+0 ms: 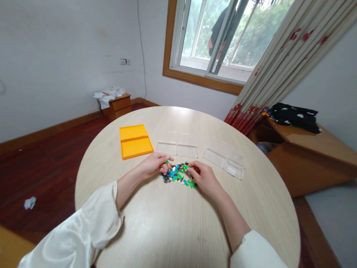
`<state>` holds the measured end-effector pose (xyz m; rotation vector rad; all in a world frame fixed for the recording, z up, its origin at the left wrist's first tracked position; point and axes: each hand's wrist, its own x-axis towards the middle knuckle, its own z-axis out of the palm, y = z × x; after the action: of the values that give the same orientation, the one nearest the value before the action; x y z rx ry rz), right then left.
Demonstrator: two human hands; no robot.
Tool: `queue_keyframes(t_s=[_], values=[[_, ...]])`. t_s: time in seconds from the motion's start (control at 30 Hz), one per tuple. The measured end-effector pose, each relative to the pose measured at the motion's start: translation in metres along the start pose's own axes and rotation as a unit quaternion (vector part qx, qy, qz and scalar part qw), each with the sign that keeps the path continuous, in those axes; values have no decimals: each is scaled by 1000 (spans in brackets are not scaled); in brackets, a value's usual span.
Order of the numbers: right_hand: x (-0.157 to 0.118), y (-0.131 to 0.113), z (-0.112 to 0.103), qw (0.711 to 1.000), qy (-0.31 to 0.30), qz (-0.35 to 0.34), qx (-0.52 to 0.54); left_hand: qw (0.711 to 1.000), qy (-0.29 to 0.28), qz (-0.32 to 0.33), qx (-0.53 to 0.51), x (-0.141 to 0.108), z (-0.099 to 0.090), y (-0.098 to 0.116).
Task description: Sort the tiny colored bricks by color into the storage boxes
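A loose pile of small building bricks [177,174], in green, blue, brown, white and cream, lies on the round table between my hands. At the pile's left edge, my left hand [154,165] is turned partly palm up, with a small green brick [167,162] between thumb and fingers. My right hand [204,177] reaches over the right side of the pile, its thumb and fingertips pinched together among green bricks. Whatever sits between those fingertips is too small to make out.
Beyond the pile stand two open clear plastic boxes, a left box [176,149] and a right box [223,162]. An open yellow case [136,147] lies at the left. The pale round table [175,235] has a curved edge; a wooden cabinet [318,154] stands at the right.
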<state>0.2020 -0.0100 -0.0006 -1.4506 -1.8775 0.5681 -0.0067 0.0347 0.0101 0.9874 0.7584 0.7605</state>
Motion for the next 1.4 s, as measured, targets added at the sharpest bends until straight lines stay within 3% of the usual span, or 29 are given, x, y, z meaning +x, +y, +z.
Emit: queue_keyframes(t_s=[0.2,0.33,0.47,0.73,0.93,1.07,1.17,1.27,1.33,1.4], values=[[1,-9,2,998,53,-7,35,998,-11,-42,-35,-3,4,2],[0,-21,8,993,83,-37,72,987,-69,-109,-99,-4,10,1],[-2,-28,14,992,67,-69,78,975,-115,-136,-133,-5,14,-5],[-1,-24,10,989,106,-58,83,977,-95,-144,-123,-2,14,-7],[-2,-26,15,987,78,-64,125,975,-90,-143,-142,-4,17,-6],[-1,-20,17,983,112,-56,136,981,-80,-128,-125,-5,17,-3],[1,-13,16,984,133,-52,103,989,-14,-84,-123,-4,10,9],[3,-7,17,990,108,-71,51,989,120,29,-80,0,-10,25],[4,-4,20,992,75,-101,22,966,227,127,9,5,-29,33],[4,-2,23,991,44,-126,-4,911,327,207,141,11,-51,38]])
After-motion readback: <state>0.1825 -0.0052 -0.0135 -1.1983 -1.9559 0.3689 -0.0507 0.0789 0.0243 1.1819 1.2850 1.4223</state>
